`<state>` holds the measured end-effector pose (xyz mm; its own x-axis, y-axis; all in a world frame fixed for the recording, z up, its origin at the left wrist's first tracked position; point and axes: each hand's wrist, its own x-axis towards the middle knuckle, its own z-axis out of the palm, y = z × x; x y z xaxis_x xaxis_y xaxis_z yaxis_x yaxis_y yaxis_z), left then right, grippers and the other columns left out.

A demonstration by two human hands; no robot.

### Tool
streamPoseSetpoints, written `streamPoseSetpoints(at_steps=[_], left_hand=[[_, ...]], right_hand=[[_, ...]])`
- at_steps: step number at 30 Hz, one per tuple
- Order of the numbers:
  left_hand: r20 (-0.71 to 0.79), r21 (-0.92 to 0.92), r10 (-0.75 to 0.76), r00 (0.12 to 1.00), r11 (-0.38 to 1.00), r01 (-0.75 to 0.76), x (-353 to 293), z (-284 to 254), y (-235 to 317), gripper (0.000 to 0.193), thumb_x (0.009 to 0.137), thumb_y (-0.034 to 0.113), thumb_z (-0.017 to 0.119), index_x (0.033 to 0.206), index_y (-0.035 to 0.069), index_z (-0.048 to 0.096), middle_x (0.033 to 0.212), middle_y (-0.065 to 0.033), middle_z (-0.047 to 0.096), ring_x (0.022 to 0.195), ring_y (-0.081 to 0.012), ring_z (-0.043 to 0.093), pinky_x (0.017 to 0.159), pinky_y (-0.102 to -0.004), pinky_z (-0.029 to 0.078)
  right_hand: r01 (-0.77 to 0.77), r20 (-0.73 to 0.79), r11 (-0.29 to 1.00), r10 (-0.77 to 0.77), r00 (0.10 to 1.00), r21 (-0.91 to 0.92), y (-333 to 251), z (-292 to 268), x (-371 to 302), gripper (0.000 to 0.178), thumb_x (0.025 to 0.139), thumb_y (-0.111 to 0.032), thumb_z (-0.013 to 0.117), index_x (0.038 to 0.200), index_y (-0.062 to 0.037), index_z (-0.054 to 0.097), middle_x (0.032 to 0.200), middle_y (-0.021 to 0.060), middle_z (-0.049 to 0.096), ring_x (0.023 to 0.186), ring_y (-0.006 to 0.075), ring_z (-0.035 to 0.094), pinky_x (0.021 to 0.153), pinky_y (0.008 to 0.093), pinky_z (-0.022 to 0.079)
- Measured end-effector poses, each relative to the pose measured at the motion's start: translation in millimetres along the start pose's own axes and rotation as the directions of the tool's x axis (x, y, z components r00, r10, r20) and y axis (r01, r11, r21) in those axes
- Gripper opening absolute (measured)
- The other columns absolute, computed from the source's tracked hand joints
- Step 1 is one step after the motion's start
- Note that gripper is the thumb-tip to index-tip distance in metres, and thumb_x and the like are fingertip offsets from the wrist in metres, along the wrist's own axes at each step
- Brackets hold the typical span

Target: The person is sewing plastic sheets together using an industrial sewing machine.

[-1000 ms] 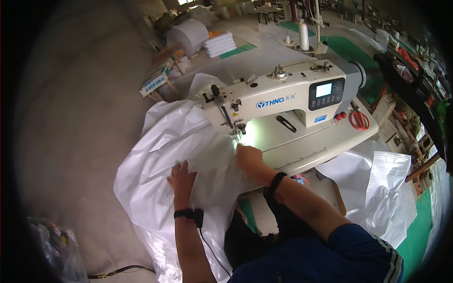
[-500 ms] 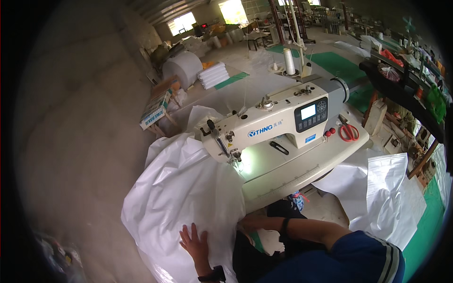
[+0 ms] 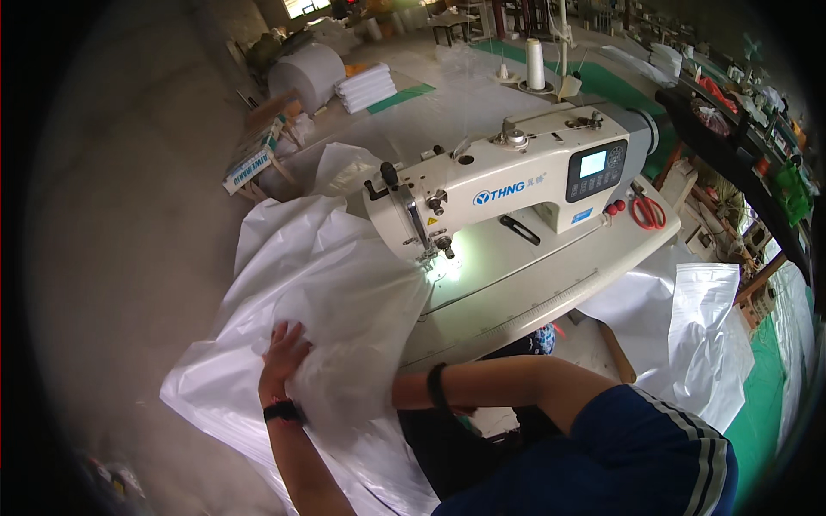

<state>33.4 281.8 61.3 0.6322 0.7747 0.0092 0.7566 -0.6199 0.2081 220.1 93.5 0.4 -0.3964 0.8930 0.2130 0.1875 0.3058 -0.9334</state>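
A large white plastic sheet [image 3: 344, 284] hangs in folds off the left end of a sewing machine [image 3: 508, 176]. One edge of it runs up to the lit needle area. My left hand [image 3: 286, 357] lies on the sheet with its fingers a little apart, a dark band round the wrist. From the right, my right forearm [image 3: 495, 385] reaches across below the machine bed [image 3: 525, 301]. My right hand is hidden behind the sheet, so its fingers do not show.
On the machine bed lie red-handled scissors [image 3: 647, 211], two small red balls [image 3: 615, 207] and a black thread snipper [image 3: 520, 230]. A thread cone [image 3: 535, 64] stands behind. More white sheeting [image 3: 701, 344] hangs at right. A big white roll [image 3: 305, 77] and stacked white bundles [image 3: 366, 88] are farther back.
My left hand has moved up and left over the sheet, which now spreads farther left. My right forearm has shifted left, and its hand has gone behind the sheet. The view has tilted down.
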Motion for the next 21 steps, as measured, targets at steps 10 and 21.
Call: streamPoseSetpoints(at_steps=[10, 21], left_hand=[[-0.364, -0.284, 0.007, 0.931, 0.952, -0.118, -94, -29, 106, 0.019, 0.088, 0.014, 0.062, 0.103, 0.003, 0.068, 0.101, -0.0169, 0.067, 0.092, -0.0329, 0.065, 0.081, -0.0404, 0.052], [-0.470, -0.012, -0.011, 0.883, 1.000, 0.006, -94, 51, 87, 0.030, 0.091, 0.014, 0.054, 0.119, 0.003, 0.058, 0.121, -0.0158, 0.055, 0.119, -0.0349, 0.049, 0.101, -0.0452, 0.039]], right_hand=[[-0.128, 0.031, 0.980, 0.125, 0.992, 0.155, 13, -7, 16, 0.055, 0.085, -0.023, 0.068, 0.136, -0.0074, 0.052, 0.141, 0.0126, 0.050, 0.132, 0.0253, 0.042, 0.112, 0.0346, 0.027], [-0.097, 0.100, 0.962, 0.074, 0.992, 0.255, 16, 59, -110, 0.053, 0.086, -0.025, 0.071, 0.132, -0.0035, 0.054, 0.133, 0.0122, 0.056, 0.124, 0.0217, 0.049, 0.106, 0.0337, 0.035]])
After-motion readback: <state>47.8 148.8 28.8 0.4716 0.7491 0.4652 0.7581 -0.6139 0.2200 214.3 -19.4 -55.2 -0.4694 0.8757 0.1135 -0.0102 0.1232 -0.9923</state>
